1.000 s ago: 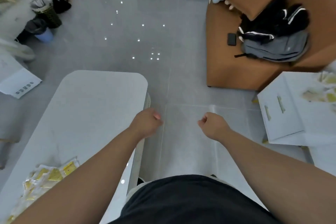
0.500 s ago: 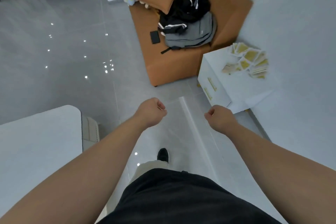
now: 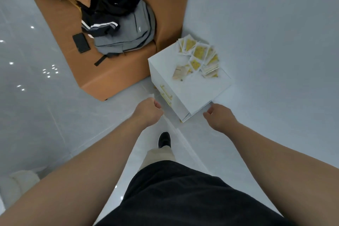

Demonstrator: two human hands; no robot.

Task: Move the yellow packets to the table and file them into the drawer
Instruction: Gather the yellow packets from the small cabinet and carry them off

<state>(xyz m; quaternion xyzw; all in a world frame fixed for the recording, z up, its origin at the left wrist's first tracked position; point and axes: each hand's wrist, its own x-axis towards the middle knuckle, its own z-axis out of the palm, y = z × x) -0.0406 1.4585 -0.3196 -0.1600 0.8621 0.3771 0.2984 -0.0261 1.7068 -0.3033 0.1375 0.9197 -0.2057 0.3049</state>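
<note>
yellow packets blurred, fingers apparently curled under

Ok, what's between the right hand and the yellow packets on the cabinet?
Only bare cabinet top, in the head view: the right hand is by its near corner, the yellow packets lie farther back.
</note>
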